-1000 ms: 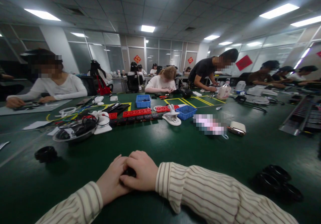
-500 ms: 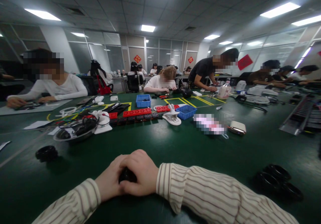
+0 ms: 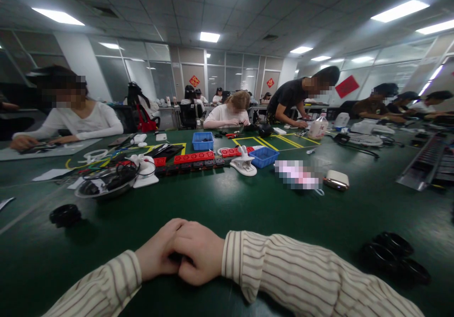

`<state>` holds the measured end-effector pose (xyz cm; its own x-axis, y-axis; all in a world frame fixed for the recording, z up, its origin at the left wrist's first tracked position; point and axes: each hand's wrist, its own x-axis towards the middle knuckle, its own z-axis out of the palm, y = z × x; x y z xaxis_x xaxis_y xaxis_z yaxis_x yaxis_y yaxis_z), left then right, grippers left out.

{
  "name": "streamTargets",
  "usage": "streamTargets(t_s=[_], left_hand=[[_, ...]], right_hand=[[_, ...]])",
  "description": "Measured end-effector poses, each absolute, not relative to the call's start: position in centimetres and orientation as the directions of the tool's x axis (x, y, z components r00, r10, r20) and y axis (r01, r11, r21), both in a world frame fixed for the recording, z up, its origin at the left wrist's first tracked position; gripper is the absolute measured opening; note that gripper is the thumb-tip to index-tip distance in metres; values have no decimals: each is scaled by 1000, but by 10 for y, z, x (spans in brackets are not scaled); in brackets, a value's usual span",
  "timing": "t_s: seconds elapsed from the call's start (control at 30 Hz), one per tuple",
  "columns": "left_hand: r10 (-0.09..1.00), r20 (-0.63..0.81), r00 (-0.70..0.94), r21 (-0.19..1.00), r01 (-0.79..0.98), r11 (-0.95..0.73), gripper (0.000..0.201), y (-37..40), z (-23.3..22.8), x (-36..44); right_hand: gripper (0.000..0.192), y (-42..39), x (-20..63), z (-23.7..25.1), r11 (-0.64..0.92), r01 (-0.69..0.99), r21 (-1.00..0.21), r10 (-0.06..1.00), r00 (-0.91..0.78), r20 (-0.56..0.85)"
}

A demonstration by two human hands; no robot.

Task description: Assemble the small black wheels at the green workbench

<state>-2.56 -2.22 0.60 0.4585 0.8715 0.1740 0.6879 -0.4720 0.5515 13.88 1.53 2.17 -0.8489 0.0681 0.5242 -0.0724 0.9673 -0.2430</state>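
Note:
My left hand (image 3: 156, 254) and my right hand (image 3: 203, 253) are pressed together low in the middle of the head view, just over the green table. Their fingers are closed around a small black part (image 3: 175, 257). Only a dark sliver of it shows between the hands, so its full shape is hidden. The right hand's fingers lap over the left hand. Black rings (image 3: 397, 256) of similar look lie on the table to the right, and a black ring-like piece (image 3: 65, 215) sits to the left.
A clear bowl (image 3: 102, 191) of dark parts and cables stands left of centre. Beyond lie a red and black strip (image 3: 193, 160), a white clip stand (image 3: 244, 162), blue trays (image 3: 264, 156) and a cream case (image 3: 336, 180). Several people work around the green table (image 3: 227, 203).
My right hand has turned and its fingers have closed further over the black part, hiding most of it. The black rings on the table have not moved.

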Motion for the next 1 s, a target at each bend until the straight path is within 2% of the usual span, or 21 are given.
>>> streamTargets(t_s=[0.13, 0.27, 0.33, 0.4, 0.47, 0.53, 0.67, 0.73, 0.8, 0.9, 1.0], left_hand=[[862, 155, 483, 533, 694, -484, 53, -22, 5, -27], [891, 196, 410, 556, 702, -445, 55, -25, 8, -24], [900, 222, 375, 534, 726, -434, 56, -28, 11, -22], [903, 226, 366, 494, 756, -430, 51, -29, 14, -20], [908, 200, 369, 471, 776, -419, 39, -30, 15, -19], [910, 163, 382, 479, 776, -411, 33, -29, 15, -20], [887, 138, 440, 517, 732, -443, 38, -25, 11, -24], [874, 116, 471, 518, 723, -458, 35, -23, 10, -25], [859, 116, 498, 499, 719, -484, 40, -23, 9, -25], [838, 177, 516, 453, 713, -535, 55, -24, 8, -24], [851, 212, 480, 475, 710, -520, 54, -26, 10, -22]], right_hand=[[25, 14, 140, 22, 968, -50, -245, 95, -833, 545], [36, 14, 140, 24, 951, 148, -271, 282, -775, 565], [39, 14, 140, 23, 915, 270, -300, 395, -753, 527], [38, 15, 139, 22, 889, 329, -318, 450, -754, 479], [38, 16, 138, 21, 897, 315, -310, 431, -782, 450], [35, 17, 137, 21, 923, 261, -284, 369, -813, 451], [18, 15, 137, 23, 970, 101, -222, 197, -860, 471], [18, 14, 137, 23, 983, 20, -181, 102, -884, 457], [18, 14, 137, 22, 990, -28, -140, 38, -894, 446], [24, 13, 138, 21, 991, -11, -136, 58, -867, 495], [32, 14, 139, 21, 976, 106, -193, 197, -811, 550]])
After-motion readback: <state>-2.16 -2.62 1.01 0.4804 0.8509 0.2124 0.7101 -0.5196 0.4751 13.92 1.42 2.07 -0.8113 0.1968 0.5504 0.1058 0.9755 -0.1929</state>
